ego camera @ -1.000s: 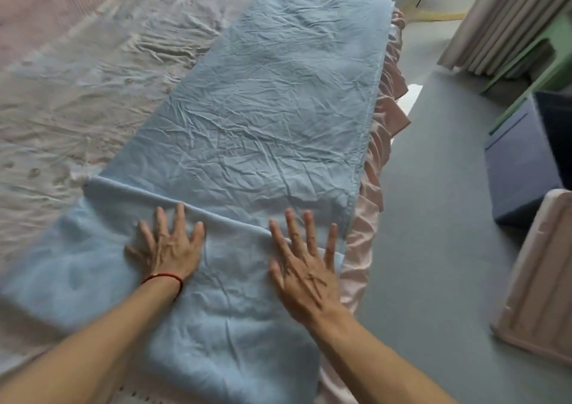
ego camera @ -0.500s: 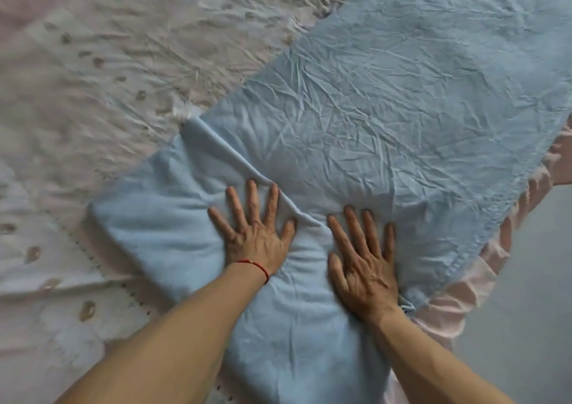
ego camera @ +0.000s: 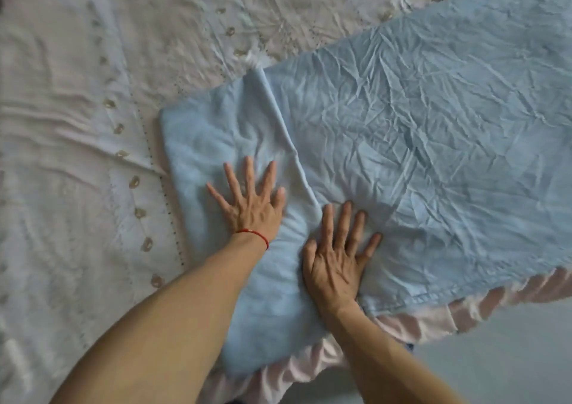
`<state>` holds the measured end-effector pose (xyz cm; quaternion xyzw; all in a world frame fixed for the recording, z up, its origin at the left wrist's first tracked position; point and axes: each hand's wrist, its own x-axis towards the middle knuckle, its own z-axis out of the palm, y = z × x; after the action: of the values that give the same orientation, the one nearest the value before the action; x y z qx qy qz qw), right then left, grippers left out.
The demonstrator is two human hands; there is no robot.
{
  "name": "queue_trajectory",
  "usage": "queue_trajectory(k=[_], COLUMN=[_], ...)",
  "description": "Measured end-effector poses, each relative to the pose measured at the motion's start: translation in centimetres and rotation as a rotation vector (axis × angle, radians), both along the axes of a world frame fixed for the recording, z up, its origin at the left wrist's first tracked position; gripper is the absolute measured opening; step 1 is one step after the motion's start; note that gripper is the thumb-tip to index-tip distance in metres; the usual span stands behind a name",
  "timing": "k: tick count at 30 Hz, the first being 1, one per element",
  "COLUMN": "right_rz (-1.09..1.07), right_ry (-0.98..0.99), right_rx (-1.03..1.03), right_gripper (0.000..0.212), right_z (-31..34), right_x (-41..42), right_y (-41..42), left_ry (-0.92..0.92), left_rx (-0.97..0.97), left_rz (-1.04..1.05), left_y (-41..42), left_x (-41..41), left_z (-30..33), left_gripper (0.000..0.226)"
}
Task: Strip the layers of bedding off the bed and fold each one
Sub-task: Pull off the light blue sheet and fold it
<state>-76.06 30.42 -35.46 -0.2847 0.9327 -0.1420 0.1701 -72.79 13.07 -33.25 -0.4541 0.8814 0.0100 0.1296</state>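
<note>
Pressing down on the light blue sheet (ego camera: 418, 156), you had both hands flat with the fingers spread. Your left hand (ego camera: 250, 205), with a red string (ego camera: 253, 233) on the wrist, lay on the folded-over end of the sheet. Your right hand (ego camera: 335, 261) rested just beside it, at the fold edge. The sheet lay along the side of the bed, over a pale patterned bedspread (ego camera: 93, 156), above a pink ruffle (ego camera: 402, 326).

No text, label, brand, number or sign could be read on anything around the two hands.
</note>
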Motion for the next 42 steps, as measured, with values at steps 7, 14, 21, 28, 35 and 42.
queue_trajectory(k=[7, 14, 21, 28, 35, 42], right_rz=[0.428, 0.419, 0.078, -0.237, -0.511, -0.193], right_ry=[0.028, -0.199, -0.803, -1.180, -1.161, -0.820], right_rx=[-0.028, 0.114, -0.392, -0.701, -0.674, -0.223], right_gripper=[0.070, 0.065, 0.047, 0.040, 0.048, 0.019], right_z=[2.8, 5.6, 14.4, 19.6, 18.5, 11.2], right_x=[-0.4, 0.9, -1.1, -11.4, -23.4, -27.9], right_y=[2.1, 1.5, -0.3, 3.3, 11.8, 17.7], left_ry=[0.300, 0.737, 0.943, 1.024, 0.939, 0.412], left_rx=[0.072, 0.616, 0.728, 0.838, 1.140, 0.316], left_rz=[0.742, 0.954, 0.569, 0.458, 0.379, 0.083], left_y=[0.1, -3.4, -0.5, 6.5, 13.7, 14.5], left_x=[10.8, 12.7, 4.1, -11.4, -23.7, -17.5], left_z=[3.7, 5.5, 15.6, 20.4, 16.8, 7.0], left_gripper=[0.049, 0.031, 0.021, 0.065, 0.095, 0.051])
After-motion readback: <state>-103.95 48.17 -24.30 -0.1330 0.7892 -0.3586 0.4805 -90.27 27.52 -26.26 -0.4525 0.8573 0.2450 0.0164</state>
